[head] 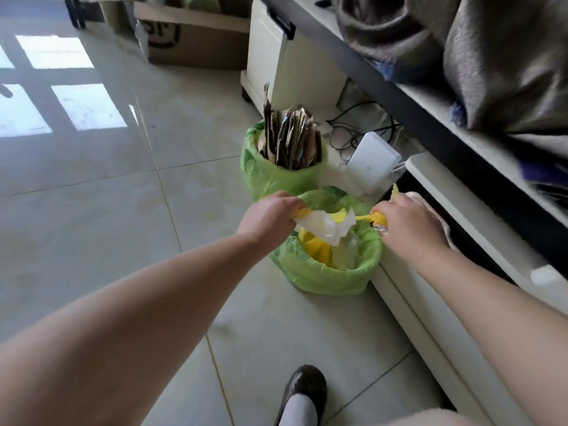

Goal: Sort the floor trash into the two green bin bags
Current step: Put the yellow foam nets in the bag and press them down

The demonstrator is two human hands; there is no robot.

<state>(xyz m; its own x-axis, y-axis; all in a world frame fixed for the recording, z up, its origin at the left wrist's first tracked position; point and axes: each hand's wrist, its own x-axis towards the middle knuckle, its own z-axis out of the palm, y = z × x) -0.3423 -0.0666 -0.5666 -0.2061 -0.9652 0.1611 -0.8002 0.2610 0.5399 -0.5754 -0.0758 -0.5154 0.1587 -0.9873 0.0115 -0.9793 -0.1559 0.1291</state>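
Note:
Two green bin bags stand on the tiled floor beside a white cabinet. The far green bag (270,176) is stuffed with torn brown cardboard (292,136) standing upright. The near green bag (325,278) holds yellow and clear plastic wrappers. Directly over its opening, my left hand (270,215) grips a yellow and white plastic wrapper (322,224). My right hand (412,219) is closed on more yellow plastic and a bit of clear film at the bag's right rim.
A white router (373,161) with tangled black cables sits behind the bags. A low white cabinet (461,302) runs along the right, a white unit (276,63) and a cardboard box (196,41) at the back. My shoe (304,392) is at the bottom.

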